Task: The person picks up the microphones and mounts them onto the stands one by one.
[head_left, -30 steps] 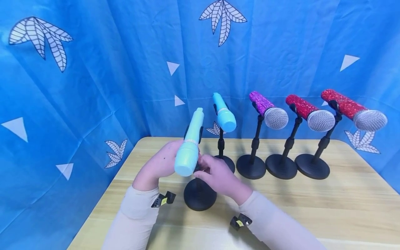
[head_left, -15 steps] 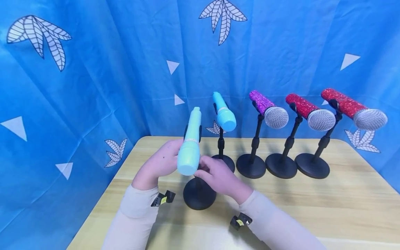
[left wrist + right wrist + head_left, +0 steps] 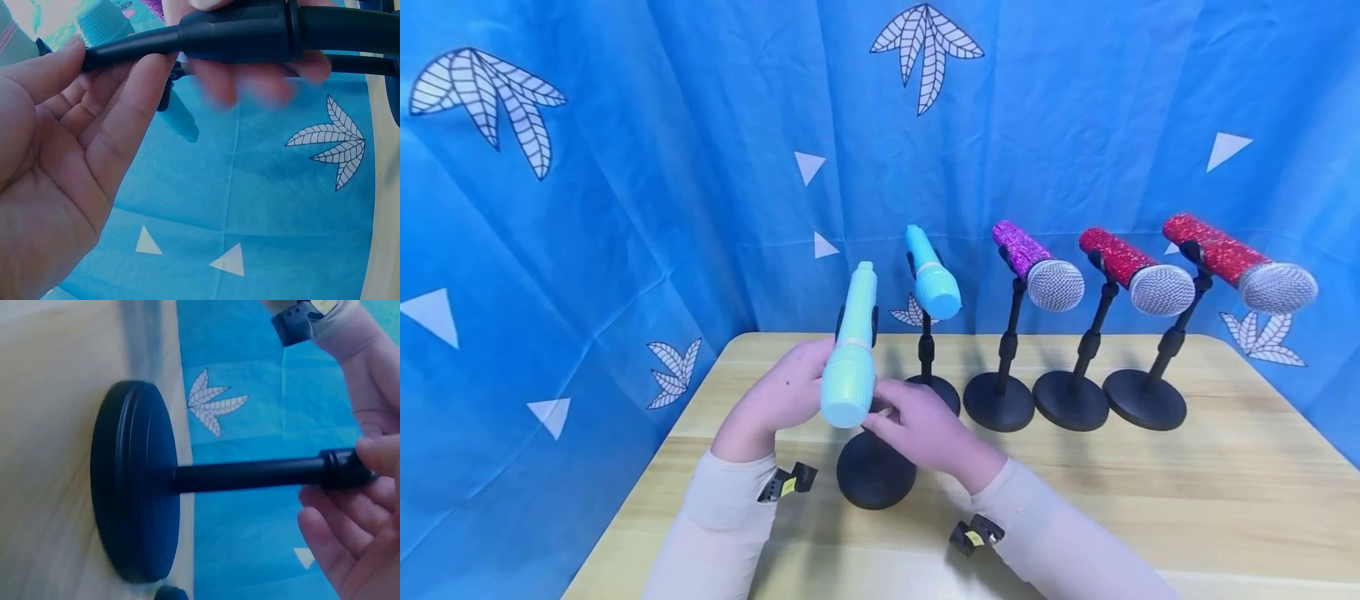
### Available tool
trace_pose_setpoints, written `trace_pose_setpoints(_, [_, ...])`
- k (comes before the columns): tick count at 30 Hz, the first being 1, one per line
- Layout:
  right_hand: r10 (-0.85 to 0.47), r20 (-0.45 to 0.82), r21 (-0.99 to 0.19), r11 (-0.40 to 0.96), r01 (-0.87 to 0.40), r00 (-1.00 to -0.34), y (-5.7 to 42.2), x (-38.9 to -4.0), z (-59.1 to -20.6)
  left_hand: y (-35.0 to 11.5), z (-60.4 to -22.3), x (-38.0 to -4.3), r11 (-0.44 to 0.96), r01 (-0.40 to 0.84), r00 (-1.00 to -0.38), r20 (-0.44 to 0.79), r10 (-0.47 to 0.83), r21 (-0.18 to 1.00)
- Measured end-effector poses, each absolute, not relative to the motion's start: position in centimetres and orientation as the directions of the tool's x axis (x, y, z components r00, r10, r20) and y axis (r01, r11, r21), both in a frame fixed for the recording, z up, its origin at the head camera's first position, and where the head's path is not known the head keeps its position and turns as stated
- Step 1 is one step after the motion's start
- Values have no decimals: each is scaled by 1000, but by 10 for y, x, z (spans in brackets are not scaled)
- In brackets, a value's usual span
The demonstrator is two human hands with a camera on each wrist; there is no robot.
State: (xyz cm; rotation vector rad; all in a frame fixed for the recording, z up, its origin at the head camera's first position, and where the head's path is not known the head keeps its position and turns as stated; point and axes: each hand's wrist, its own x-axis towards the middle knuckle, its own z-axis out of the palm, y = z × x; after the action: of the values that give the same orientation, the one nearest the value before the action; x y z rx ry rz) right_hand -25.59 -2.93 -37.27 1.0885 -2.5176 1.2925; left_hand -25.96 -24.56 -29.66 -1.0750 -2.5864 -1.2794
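Note:
A mint-green microphone (image 3: 850, 367) sits tilted in the clip of a black microphone stand (image 3: 876, 471), its head toward me. My left hand (image 3: 786, 392) reaches behind it; the left wrist view shows thumb and fingers pinching the stand's thin upper rod (image 3: 131, 47). Lower down, my right hand (image 3: 921, 421) grips the thick collar (image 3: 344, 469) of the pole, with the thumb on one side and fingers on the other. In the left wrist view the right hand's fingers look blurred. The round base rests on the wooden table.
Behind stands a light-blue microphone (image 3: 936, 283) on its own stand. To its right are a purple glitter microphone (image 3: 1022, 250) and two red ones, the nearer red microphone (image 3: 1120, 258) and the far-right red microphone (image 3: 1217, 250). A blue curtain (image 3: 700, 167) surrounds the wooden table (image 3: 1075, 508).
The mint-green microphone has swivelled slightly, its tail end shifting left over the base. Both hands stay on the stand. The head view has shifted a little.

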Motion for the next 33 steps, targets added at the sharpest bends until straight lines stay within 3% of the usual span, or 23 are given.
trace_pose_setpoints(6, [-530, 429, -622, 414, -665, -731, -28, -257, -373, -244, -296, -262, 423, 622, -751, 350, 559, 658])
trace_pose_setpoints(16, [-534, 407, -661, 388, -642, -741, -25, -259, -378, -244, -300, -265, 402, 631, -741, 363, 565, 663])
trace_pose_setpoints(22, [-582, 336, -555, 513, -655, -740, -11, -256, -376, -247, -308, -259, 461, 619, -756, 323, 570, 635])
trace_pose_setpoints(25, [-625, 266, -451, 592, -667, -734, -1, -251, -376, -251, -317, -251, 583, 591, -792, 264, 551, 557])
trace_pose_setpoints(29, [-720, 142, -314, 618, -721, -679, 16, -244, -376, -253, -331, -239, 749, 542, -836, 148, 529, 382])
trace_pose_setpoints(33, [-802, 73, -219, 567, -794, -593, 29, -235, -378, -251, -343, -226, 772, 574, -806, 22, 591, 273])
